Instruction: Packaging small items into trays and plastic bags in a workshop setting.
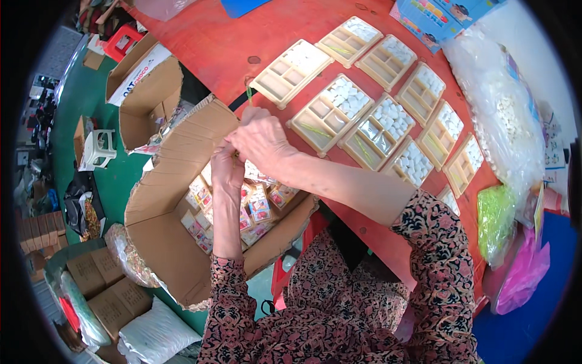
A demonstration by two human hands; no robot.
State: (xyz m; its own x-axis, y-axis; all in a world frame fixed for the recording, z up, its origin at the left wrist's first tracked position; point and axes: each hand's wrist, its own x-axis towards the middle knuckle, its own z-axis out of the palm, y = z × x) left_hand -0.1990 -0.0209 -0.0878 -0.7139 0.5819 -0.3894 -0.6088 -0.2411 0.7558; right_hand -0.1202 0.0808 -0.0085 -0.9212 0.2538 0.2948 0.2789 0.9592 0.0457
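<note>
Above an open cardboard box (159, 236), my left hand (227, 167) and my right hand (262, 138) meet with their fingers closed together. Whatever they pinch is hidden by the fingers. A short green cord (249, 93) shows just beyond the right hand, by the table edge; whether it is gripped I cannot tell. Below the hands, the box holds many small printed packets (259, 204). To the right of the hands stands a beige compartment tray (284, 91) with white pieces in one section. Another tray (314, 124) has a yellow-green cord in it.
Several more such trays (388, 60) stand in rows on the red table (206, 36). A clear bag of white pieces (509, 115) and a bag of green material (494, 218) lie at its right edge. Another carton (145, 115) and a white stool (99, 148) are on the left.
</note>
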